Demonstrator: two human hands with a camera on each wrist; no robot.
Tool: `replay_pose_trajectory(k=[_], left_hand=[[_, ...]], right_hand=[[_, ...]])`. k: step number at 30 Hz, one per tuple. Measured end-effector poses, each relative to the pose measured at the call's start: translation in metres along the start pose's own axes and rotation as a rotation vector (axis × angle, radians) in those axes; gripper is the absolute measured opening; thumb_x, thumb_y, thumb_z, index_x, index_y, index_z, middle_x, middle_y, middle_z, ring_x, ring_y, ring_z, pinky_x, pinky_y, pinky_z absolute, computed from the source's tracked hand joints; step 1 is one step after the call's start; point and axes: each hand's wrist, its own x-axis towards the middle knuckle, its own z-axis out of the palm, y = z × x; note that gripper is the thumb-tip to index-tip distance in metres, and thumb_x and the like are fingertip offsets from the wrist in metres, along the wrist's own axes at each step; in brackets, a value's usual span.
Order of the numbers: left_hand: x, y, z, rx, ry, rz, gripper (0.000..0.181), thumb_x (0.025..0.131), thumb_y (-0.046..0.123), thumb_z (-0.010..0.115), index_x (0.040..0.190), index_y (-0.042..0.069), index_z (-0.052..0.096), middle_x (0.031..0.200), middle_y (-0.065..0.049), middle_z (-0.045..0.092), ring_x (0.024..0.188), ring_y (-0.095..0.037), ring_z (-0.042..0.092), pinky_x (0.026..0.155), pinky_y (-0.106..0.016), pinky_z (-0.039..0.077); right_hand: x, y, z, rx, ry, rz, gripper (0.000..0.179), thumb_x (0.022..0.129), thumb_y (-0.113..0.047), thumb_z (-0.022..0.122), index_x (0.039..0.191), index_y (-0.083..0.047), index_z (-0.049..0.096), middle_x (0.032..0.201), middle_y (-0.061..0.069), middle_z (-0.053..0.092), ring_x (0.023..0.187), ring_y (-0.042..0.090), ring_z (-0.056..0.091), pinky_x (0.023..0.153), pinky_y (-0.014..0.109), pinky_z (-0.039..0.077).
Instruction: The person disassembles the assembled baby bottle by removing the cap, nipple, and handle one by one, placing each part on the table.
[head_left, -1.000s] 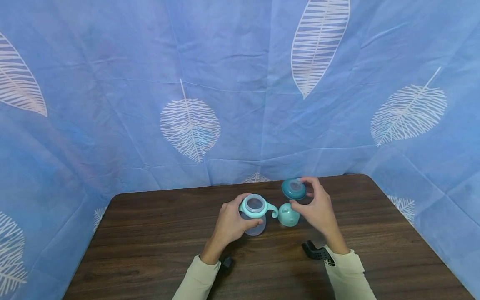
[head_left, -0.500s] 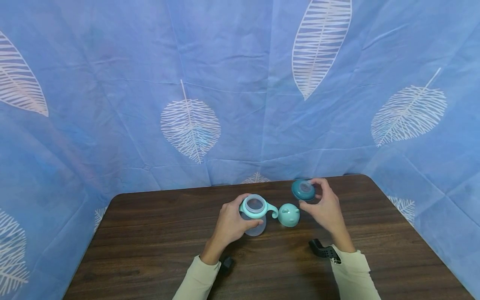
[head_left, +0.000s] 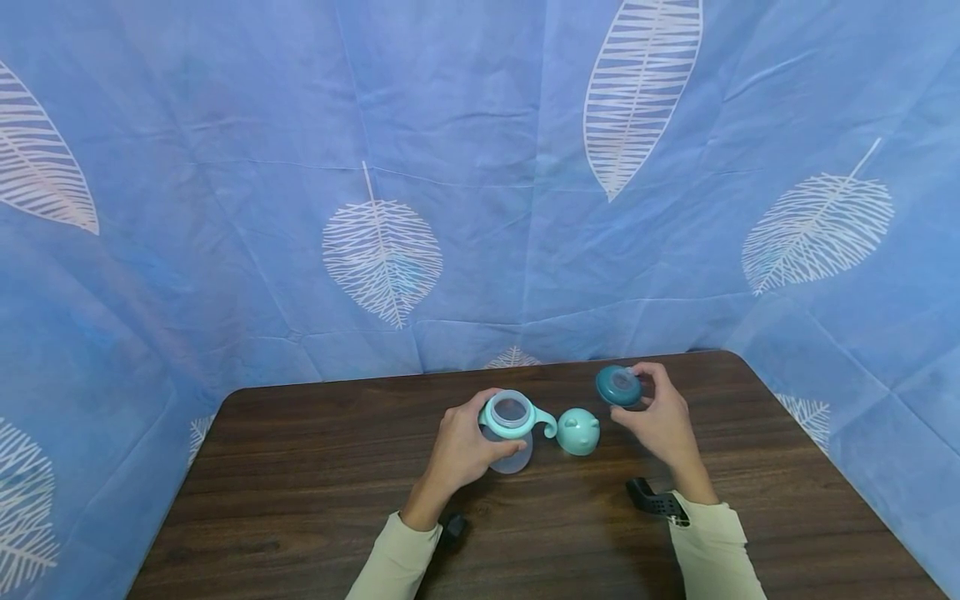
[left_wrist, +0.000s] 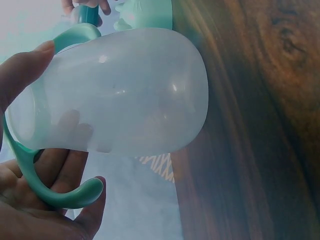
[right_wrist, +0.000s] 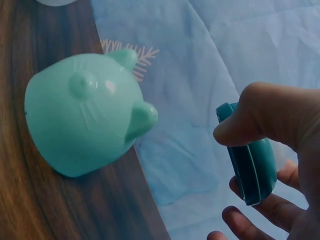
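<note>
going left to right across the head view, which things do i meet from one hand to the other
left hand → translucent bottle with mint handles → mint cat-eared cap → dark teal lid → right hand

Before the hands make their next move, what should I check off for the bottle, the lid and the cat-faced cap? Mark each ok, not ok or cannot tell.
1. Bottle steadied: ok, the left hand has thumb and fingers round it near the top.
2. Bottle upright and uncovered: ok.
3. Lid held: ok, pinched by the right hand, clear of the table.
4. Lid lined up over the bottle: not ok, it is off to the right, beyond the cap.
5. Cat-faced cap standing dome up on the table: ok.
6. Lid's seal sound: cannot tell.
</note>
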Motion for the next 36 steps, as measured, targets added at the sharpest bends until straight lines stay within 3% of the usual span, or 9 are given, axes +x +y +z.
replay_pose_trajectory(k=[17, 22, 28, 31, 36], left_hand=[[0.000, 0.000, 0.000, -0.006, 0.006, 0.011, 0.077, 0.080, 0.023, 0.103, 0.145, 0.002, 0.067, 0.125, -0.011, 0.078, 0.112, -0.031, 0.076, 0.093, -0.052, 0.061], [0.000, 0.001, 0.000, -0.016, 0.005, 0.008, 0.077, 0.080, 0.023, 0.103, 0.145, 0.002, 0.067, 0.125, -0.011, 0.078, 0.112, -0.031, 0.076, 0.093, -0.052, 0.061], [0.000, 0.001, 0.000, -0.006, 0.004, 0.001, 0.078, 0.080, 0.023, 0.103, 0.145, 0.001, 0.067, 0.125, -0.011, 0.078, 0.111, -0.031, 0.076, 0.092, -0.052, 0.061], [0.000, 0.001, 0.000, -0.004, 0.004, 0.000, 0.079, 0.080, 0.023, 0.103, 0.146, 0.001, 0.066, 0.125, -0.011, 0.078, 0.112, -0.031, 0.076, 0.093, -0.052, 0.061], [0.000, 0.001, 0.000, -0.003, 0.002, -0.001, 0.079, 0.080, 0.023, 0.103, 0.146, 0.001, 0.066, 0.125, -0.011, 0.078, 0.111, -0.031, 0.076, 0.092, -0.051, 0.061]], right_hand=[[0.000, 0.024, -0.001, -0.067, -0.046, 0.087, 0.066, 0.090, -0.002, 0.081, 0.145, 0.004, 0.045, 0.136, 0.034, 0.057, 0.126, 0.049, 0.058, 0.106, 0.067, 0.050], [0.000, 0.030, 0.000, -0.108, -0.067, 0.112, 0.066, 0.091, -0.005, 0.082, 0.145, 0.003, 0.045, 0.135, 0.033, 0.057, 0.114, 0.048, 0.064, 0.093, 0.057, 0.053], [0.000, 0.036, 0.001, -0.145, -0.073, 0.125, 0.066, 0.090, -0.006, 0.083, 0.144, 0.002, 0.046, 0.133, 0.034, 0.059, 0.091, 0.035, 0.057, 0.077, 0.043, 0.045], [0.000, 0.039, 0.002, -0.159, -0.076, 0.137, 0.066, 0.090, -0.006, 0.084, 0.143, 0.002, 0.046, 0.133, 0.036, 0.060, 0.092, 0.036, 0.057, 0.079, 0.047, 0.046], [0.001, 0.044, 0.003, -0.167, -0.109, 0.153, 0.068, 0.090, -0.006, 0.085, 0.144, 0.003, 0.044, 0.137, 0.041, 0.058, 0.116, 0.053, 0.060, 0.093, 0.065, 0.048]])
